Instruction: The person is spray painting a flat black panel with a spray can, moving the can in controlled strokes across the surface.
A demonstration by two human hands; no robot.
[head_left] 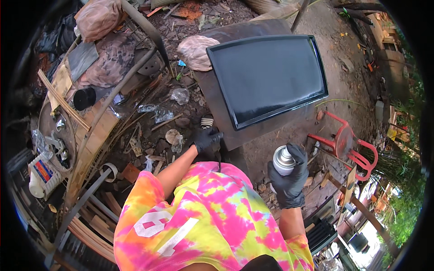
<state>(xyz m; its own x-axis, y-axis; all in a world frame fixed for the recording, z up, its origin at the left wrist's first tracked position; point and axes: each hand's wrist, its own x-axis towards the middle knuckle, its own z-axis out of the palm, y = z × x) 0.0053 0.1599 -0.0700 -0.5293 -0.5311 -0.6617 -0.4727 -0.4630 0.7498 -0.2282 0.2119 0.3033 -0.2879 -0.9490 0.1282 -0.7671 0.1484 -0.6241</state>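
My right hand, in a black glove, is wrapped round a spray can with a silver top, one finger over its nozzle. Ahead lies a shallow dark panel with a raised black rim, four-sided and glossy; a pale sheen runs along its near edge. It rests on a larger brown board. My left hand, also black-gloved, hangs by the board's near left corner with its fingers curled in. A thin dark strip shows below it; whether the fingers hold it is unclear.
A bundled patterned cloth touches the panel's left corner. At right stands a red stool. A curved metal frame and a cluttered table with a black cup are at left. Wood scraps and plastic litter the ground.
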